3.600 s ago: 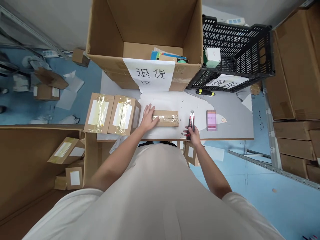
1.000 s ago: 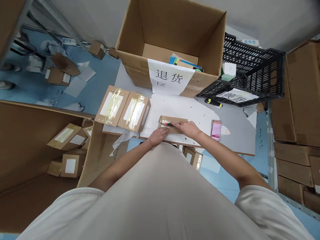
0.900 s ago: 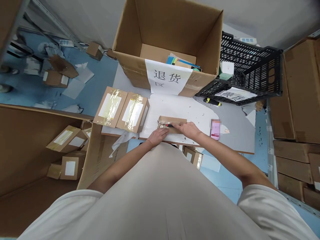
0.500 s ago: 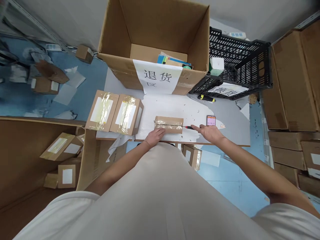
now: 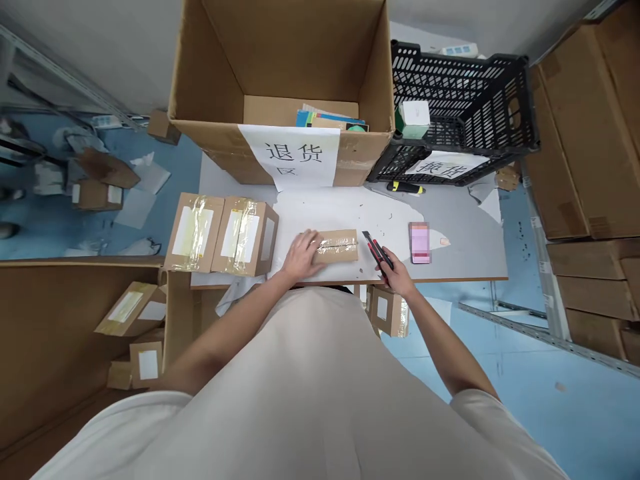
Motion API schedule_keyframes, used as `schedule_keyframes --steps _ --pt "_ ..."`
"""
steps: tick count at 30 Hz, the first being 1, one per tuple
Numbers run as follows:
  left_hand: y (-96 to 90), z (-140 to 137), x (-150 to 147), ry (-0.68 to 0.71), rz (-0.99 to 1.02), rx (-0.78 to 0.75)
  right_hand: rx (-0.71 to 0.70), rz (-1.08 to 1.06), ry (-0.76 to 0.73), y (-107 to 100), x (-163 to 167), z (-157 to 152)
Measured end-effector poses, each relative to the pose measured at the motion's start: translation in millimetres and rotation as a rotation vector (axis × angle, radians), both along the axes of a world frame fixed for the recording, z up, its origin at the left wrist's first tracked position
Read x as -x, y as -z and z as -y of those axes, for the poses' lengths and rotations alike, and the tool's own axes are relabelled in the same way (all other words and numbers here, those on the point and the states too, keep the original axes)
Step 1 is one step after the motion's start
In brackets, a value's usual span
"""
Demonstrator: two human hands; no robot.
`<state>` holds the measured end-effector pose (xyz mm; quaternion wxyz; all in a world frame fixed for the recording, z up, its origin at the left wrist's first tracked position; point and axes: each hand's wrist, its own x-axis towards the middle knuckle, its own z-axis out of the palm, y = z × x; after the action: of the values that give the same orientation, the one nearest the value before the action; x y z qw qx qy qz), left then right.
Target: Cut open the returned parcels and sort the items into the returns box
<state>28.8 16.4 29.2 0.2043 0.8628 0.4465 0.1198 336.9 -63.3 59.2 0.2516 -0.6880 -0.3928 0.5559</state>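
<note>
A small cardboard box [image 5: 340, 246], with clear tape along its top and a dark slit line, lies flat at the front of the work table. Around its left end my left hand [image 5: 301, 255] is closed, thumb on the near side and fingers over the top. My right hand [image 5: 397, 273] grips a red and black box cutter [image 5: 379, 253] to the right of the box. The cutter's blade points up and left, apart from the cardboard. A phone [image 5: 420, 243] lies right of this hand.
Two taped cartons [image 5: 243, 237] stand at left. Behind are a large open carton [image 5: 220, 150] with a paper sign and a black plastic crate [image 5: 480, 123]. A yellow and black tool [image 5: 405, 188] lies before the crate. Another big carton [image 5: 170, 333] holds parcels at lower left.
My right hand has drawn the cutter off the box, moved left and turned the blade upward. My left hand has shifted from the box's near edge to its left end.
</note>
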Motion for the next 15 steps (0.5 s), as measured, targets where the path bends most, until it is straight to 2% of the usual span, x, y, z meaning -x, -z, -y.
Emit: schedule_keyframes --steps 3,7,15 --pt "1.6 -15.4 1.0 -0.014 -0.068 0.071 -0.005 -0.107 0.017 9.1 11.3 3.3" --pt "8.2 -23.7 -3.5 0.009 -0.063 0.106 -0.012 -0.169 0.009 8.7 9.2 4.6" --pt "11.8 -23.7 -10.4 -0.045 0.016 0.123 0.045 -0.170 -0.157 1.0 -13.2 -9.3"
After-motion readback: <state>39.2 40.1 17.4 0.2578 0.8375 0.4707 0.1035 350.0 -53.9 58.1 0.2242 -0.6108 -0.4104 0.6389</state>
